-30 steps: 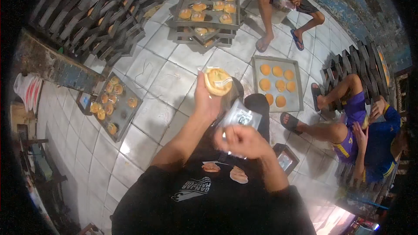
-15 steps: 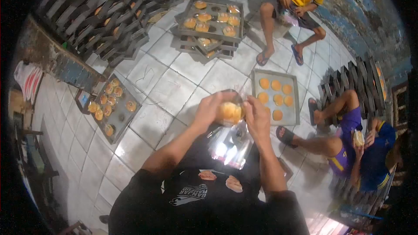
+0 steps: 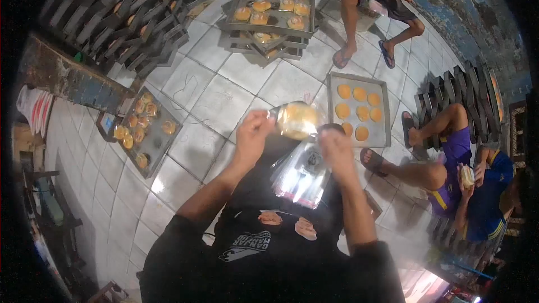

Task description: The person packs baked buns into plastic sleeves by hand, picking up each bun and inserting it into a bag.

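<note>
So the round golden bun in shiny clear plastic film [image 3: 299, 121] is hanging in the air between the two hands, over the person's lap, not resting on anything. It's sitting just off the near left corner of the grey metal tray of bare golden buns [image 3: 383, 138]. The left hand [image 3: 252, 134] is pinching at the film's left side, thumb and fingertips pressed together. The right hand [image 3: 337, 148] is blurring near the other side with its fingers curled in; can't tell if it's actually gripping any film, tbh. Just below, a fanned-out pile of flat clear plastic bags [image 3: 300, 174] is lying across the lap.

Handling-wise, I'm guessing the bun is being super light and squishy, the kind that's denting if you're squeezing the top. The film is looking thin, slick and crinkly, so it's probably sliding under dry fingers and maybe tearing if yanked. Best hold, imo: pinching the loose film at the sides, or cupping the bun loosely from underneath, never clamping the dome.
</note>
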Tool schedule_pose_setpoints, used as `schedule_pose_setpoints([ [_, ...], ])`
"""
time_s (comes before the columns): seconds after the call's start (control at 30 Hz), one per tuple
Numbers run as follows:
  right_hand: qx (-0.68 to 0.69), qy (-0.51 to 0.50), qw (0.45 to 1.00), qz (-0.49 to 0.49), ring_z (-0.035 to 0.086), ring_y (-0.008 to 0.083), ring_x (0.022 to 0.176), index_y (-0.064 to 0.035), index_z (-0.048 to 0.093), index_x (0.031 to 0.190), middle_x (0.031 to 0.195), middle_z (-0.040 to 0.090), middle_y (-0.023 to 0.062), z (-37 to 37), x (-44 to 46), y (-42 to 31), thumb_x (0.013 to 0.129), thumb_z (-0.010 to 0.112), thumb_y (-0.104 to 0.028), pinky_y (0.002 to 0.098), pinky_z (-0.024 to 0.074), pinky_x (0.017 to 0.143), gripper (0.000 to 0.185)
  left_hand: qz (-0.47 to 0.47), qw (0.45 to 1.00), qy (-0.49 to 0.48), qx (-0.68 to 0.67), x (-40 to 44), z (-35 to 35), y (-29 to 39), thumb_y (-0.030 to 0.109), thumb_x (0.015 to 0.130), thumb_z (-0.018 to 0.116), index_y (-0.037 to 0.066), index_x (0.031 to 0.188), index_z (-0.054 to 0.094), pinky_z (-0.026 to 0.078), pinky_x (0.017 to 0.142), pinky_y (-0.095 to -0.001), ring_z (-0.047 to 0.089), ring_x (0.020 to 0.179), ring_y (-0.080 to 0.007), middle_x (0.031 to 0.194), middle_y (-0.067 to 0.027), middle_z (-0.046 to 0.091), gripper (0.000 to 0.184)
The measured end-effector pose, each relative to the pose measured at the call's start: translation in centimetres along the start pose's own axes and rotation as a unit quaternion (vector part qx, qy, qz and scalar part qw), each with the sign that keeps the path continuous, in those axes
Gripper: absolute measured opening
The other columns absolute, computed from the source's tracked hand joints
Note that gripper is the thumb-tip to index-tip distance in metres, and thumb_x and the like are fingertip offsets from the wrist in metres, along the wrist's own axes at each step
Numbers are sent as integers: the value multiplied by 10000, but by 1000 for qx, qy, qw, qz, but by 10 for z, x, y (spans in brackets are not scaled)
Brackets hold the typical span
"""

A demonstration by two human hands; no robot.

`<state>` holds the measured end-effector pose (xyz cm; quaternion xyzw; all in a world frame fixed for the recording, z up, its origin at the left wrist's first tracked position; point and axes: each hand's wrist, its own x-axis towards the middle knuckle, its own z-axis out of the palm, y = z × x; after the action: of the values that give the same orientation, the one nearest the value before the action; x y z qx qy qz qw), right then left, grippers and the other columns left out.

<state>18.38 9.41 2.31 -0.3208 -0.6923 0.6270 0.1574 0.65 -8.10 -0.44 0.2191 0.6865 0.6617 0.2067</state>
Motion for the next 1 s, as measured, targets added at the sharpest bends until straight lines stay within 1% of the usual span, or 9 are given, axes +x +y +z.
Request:
schedule_pose_setpoints([
  [0.17, 85, 45, 992, 81, 595, 72, 760, -38, 647, 1044, 876, 649, 27, 33, -42, 25, 1026, 641, -201, 233, 491, 643, 164, -176, 975, -27, -132, -11, 2, -21, 119, 991, 642, -41, 855, 725, 480, 866, -276, 616, 949, -136, 1145, -100, 691, 226],
  [0.33, 143, 58, 988, -10, 609, 238, 1156, -8, 476, 1422, 1264, 608, 142, 36, -40, -14, 951, 715, -122, 373, 549, 928, 540, 48, 989, -103, -92, 4, 18, 7, 106, 1003, 617, -44, 1001, 730, 500, 881, -294, 634, 998, -125, 1127, -91, 718, 188],
  [0.43, -270, 141, 900, -312, 619, 321, 1216, 27, 505, 1389, 1261, 639, 197, 14, -27, -85, 880, 750, -53, 434, 530, 994, 570, -39, 986, -16, -160, 12, 25, 7, 97, 982, 668, -27, 1011, 710, 503, 915, -315, 627, 1082, -147, 1192, -110, 706, 134],
  [0.57, -184, 247, 810, -499, 618, 375, 1247, 22, 514, 1395, 1319, 635, 239, -1, 32, -175, 869, 762, -52, 467, 502, 1045, 586, 35, 971, -141, 189, -17, 24, -7, 357, 932, 737, 9, 1050, 671, 369, 1150, -481, 483, 1366, -411, 1485, -274, 493, 373],
  [0.6, -257, 320, 716, -565, 614, 406, 1244, 19, 491, 1423, 1350, 624, 242, -3, 66, -183, 868, 760, -45, 472, 493, 1059, 620, 88, 939, -154, 294, -29, 26, 6, 375, 930, 733, 9, 1143, 679, 305, 1200, -502, 397, 1444, -430, 1545, -293, 425, 427],
  [0.7, -356, 278, 707, -544, 580, 446, 1272, 2, 487, 1451, 1385, 609, 238, 7, 116, -210, 858, 755, -17, 475, 449, 1108, 651, 93, 913, -202, 342, -43, 33, 23, 430, 890, 740, 8, 919, 674, 215, 1222, -588, 232, 1512, -499, 1622, -292, 284, 428],
  [0.8, -329, 149, 830, -425, 469, 455, 1380, -21, 489, 1467, 1495, 508, 237, 16, 83, -184, 883, 734, -43, 466, 372, 1171, 634, 154, 891, -214, 370, -52, 29, 12, 421, 880, 733, 11, 953, 685, 175, 1222, -632, 183, 1525, -515, 1648, -291, 220, 419],
  [0.9, -322, -48, 920, -218, 472, 404, 1410, -13, 441, 1507, 1510, 483, 250, -4, 24, -114, 933, 723, -212, 438, 394, 1151, 670, 202, 902, -219, 314, -59, 16, 7, 310, 886, 733, 11, 1010, 689, 232, 1220, -592, 299, 1504, -436, 1549, -283, 404, 327],
  [1.0, -321, 54, 912, -249, 521, 354, 1381, -18, 398, 1540, 1483, 524, 239, -41, -11, -29, 957, 701, -350, 415, 424, 1116, 736, 244, 934, -200, 168, -68, 9, 9, 205, 943, 707, 16, 1031, 663, 457, 1075, -449, 609, 1239, -273, 1237, -180, 667, 212],
])
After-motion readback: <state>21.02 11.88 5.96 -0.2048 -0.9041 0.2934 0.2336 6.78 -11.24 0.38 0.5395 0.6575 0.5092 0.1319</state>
